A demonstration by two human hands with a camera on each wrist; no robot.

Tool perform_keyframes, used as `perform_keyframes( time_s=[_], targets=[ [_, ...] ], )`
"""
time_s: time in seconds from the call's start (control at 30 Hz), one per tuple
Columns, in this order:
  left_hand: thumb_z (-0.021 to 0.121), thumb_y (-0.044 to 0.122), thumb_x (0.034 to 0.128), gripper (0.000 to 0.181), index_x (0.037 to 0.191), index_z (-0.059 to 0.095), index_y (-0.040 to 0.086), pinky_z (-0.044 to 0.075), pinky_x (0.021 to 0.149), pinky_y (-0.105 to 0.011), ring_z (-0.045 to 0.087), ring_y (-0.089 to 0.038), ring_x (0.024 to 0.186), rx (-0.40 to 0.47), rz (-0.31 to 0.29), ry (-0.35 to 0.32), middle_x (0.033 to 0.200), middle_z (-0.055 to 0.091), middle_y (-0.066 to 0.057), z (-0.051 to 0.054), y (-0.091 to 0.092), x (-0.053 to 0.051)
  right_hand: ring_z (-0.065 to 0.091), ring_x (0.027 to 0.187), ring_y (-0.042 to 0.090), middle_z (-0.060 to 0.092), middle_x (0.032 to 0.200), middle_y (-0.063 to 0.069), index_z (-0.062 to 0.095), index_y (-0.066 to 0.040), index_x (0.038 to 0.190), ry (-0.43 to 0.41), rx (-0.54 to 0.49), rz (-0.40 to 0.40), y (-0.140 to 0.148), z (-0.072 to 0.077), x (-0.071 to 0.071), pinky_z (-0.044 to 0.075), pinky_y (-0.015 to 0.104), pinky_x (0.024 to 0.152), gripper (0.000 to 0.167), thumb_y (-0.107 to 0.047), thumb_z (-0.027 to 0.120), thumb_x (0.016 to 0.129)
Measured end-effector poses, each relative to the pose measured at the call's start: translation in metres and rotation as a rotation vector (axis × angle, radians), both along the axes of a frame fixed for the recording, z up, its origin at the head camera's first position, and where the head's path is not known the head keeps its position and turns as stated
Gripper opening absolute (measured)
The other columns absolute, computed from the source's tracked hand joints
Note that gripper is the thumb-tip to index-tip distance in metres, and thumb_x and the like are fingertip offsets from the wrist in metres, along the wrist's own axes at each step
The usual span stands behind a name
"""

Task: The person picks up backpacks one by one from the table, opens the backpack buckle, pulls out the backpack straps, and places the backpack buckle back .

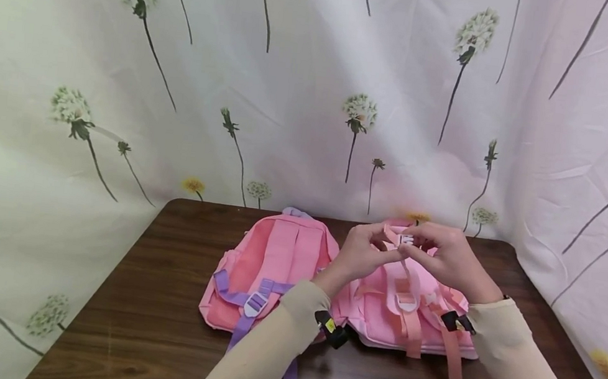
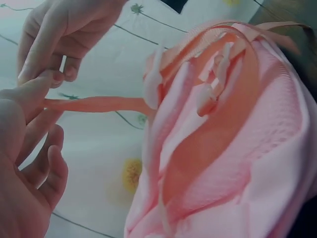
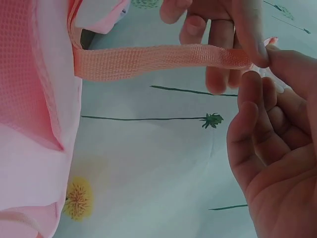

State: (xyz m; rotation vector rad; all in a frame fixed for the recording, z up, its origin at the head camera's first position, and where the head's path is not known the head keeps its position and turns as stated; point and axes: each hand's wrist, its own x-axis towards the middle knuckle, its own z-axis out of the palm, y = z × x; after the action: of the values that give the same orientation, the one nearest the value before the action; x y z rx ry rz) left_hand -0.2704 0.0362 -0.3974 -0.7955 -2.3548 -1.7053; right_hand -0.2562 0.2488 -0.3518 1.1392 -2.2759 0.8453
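Observation:
Above the right-hand pink backpack, both hands meet at a white plastic buckle on a peach strap. The left hand pinches the strap close to the buckle between thumb and fingers. Thumb and fingers of the right hand pinch the buckle itself, which fingers partly hide in the right wrist view. The strap stretches taut from the backpack to the fingers. Other peach straps with a white slide adjuster lie over the backpack.
A second pink backpack with purple straps and a white adjuster lies to the left on the brown wooden table. Behind the table hangs a pale curtain printed with dandelions.

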Motion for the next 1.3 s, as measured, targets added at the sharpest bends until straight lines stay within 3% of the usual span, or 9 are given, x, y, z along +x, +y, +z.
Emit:
perform_keyframes(
  time_s=[0.23, 0.5, 0.8, 1.07, 1.3],
  targets=[
    [0.086, 0.025, 0.0904, 0.016, 0.095, 0.076, 0.013, 0.052, 0.064, -0.02, 0.065, -0.003, 0.076, 0.026, -0.003, -0.005, 0.083, 0.074, 0.004, 0.0053, -0.0013, 0.0003, 0.059, 0.072, 0.003, 0.071, 0.088, -0.009, 0.079, -0.01, 0.11, 0.015, 0.007, 0.004, -0.0029, 0.0011, 0.0003, 0.053, 0.023, 0.063, 0.034, 0.002, 0.088, 0.079],
    [0.085, 0.017, 0.0906, 0.014, 0.1, 0.079, 0.009, 0.052, 0.062, -0.018, 0.064, -0.003, 0.072, -0.005, 0.011, 0.015, 0.083, 0.076, 0.0, 0.0048, -0.0015, -0.0003, 0.059, 0.073, 0.002, 0.069, 0.085, -0.011, 0.078, -0.01, 0.107, 0.037, 0.035, -0.014, -0.0035, 0.0024, 0.0016, 0.052, 0.021, 0.064, 0.031, -0.001, 0.089, 0.079],
    [0.086, 0.013, 0.0886, 0.02, 0.107, 0.081, 0.007, 0.056, 0.065, -0.019, 0.069, -0.002, 0.074, 0.023, 0.009, 0.04, 0.086, 0.079, -0.003, 0.0045, 0.0, -0.0003, 0.06, 0.074, 0.002, 0.071, 0.088, -0.008, 0.078, -0.009, 0.107, 0.063, 0.046, -0.014, -0.0018, 0.0045, 0.0034, 0.052, 0.019, 0.064, 0.031, 0.0, 0.088, 0.079],
    [0.087, 0.013, 0.0883, 0.02, 0.106, 0.081, 0.006, 0.055, 0.064, -0.018, 0.067, -0.002, 0.072, 0.009, 0.025, 0.037, 0.085, 0.079, -0.003, 0.0043, -0.0005, -0.0018, 0.06, 0.074, 0.003, 0.071, 0.088, -0.008, 0.078, -0.009, 0.108, 0.058, 0.054, -0.004, -0.0011, 0.0055, 0.0021, 0.055, 0.023, 0.064, 0.03, 0.0, 0.087, 0.081],
    [0.086, 0.008, 0.0877, 0.01, 0.093, 0.079, 0.004, 0.053, 0.061, -0.018, 0.062, -0.002, 0.067, -0.003, -0.017, 0.112, 0.086, 0.08, -0.006, 0.005, -0.0008, -0.002, 0.061, 0.074, 0.002, 0.069, 0.086, -0.01, 0.078, -0.011, 0.107, 0.037, 0.045, 0.003, 0.0015, 0.0052, 0.0018, 0.056, 0.025, 0.064, 0.03, 0.003, 0.086, 0.081]
  ],
)
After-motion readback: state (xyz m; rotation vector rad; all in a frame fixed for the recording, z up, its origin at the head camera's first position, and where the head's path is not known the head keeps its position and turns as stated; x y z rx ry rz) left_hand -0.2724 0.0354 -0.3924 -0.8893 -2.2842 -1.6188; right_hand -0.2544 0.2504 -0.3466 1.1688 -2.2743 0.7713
